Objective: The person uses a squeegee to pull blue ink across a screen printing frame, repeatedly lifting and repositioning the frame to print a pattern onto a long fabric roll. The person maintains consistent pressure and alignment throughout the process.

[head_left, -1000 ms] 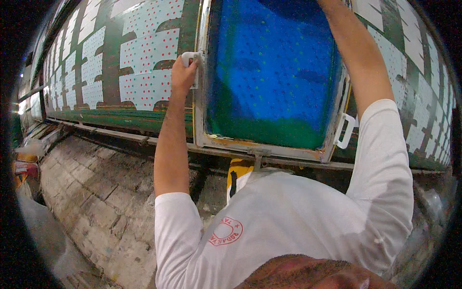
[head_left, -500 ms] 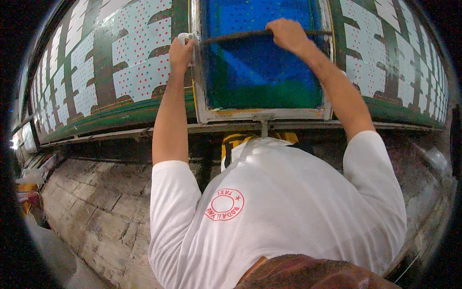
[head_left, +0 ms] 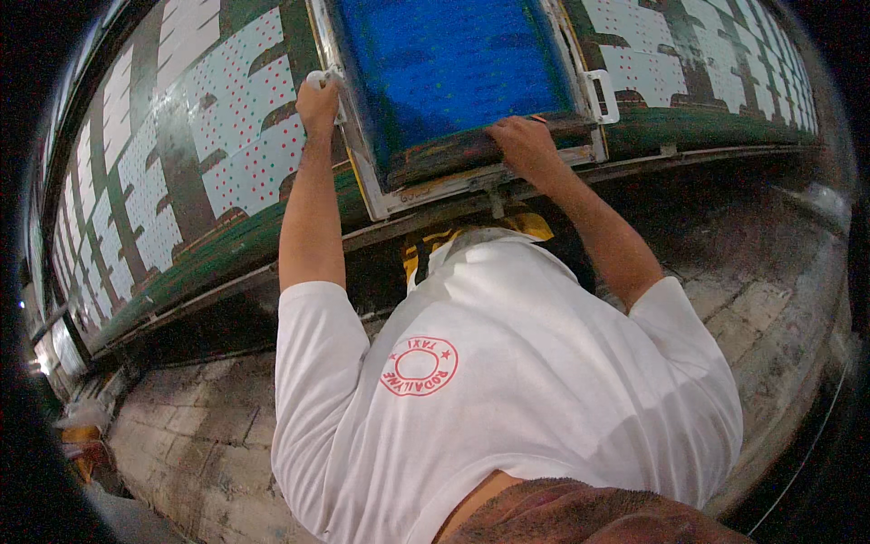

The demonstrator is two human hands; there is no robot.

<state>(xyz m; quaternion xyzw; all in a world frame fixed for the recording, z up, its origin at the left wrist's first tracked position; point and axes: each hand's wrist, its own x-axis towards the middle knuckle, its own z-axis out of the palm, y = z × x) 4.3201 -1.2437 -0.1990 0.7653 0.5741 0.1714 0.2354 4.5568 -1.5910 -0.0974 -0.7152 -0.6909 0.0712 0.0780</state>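
Observation:
A framed printing screen [head_left: 444, 68] with blue mesh lies on the long table in front of me. My left hand [head_left: 318, 107] is closed round the white handle [head_left: 315, 79] on the frame's left side. With my right hand [head_left: 527, 151] I grip a long dark squeegee [head_left: 435, 163], which lies across the near end of the screen, close to the frame's front edge. On the frame's right side a second white handle [head_left: 603, 97] stands free. The squeegee's lower edge and whatever lies under the screen are hidden.
Pale fabric pieces with red and green dots [head_left: 245, 118] lie in rows on the table left of the screen. More pale pieces [head_left: 639, 54] lie to the right. A rail [head_left: 662, 154] runs along the table's near edge, above a worn block floor [head_left: 199, 435].
My right hand has pulled the squeegee toward me, from the screen's middle to its near end. The left hand still grips its handle. The whole view has tilted somewhat.

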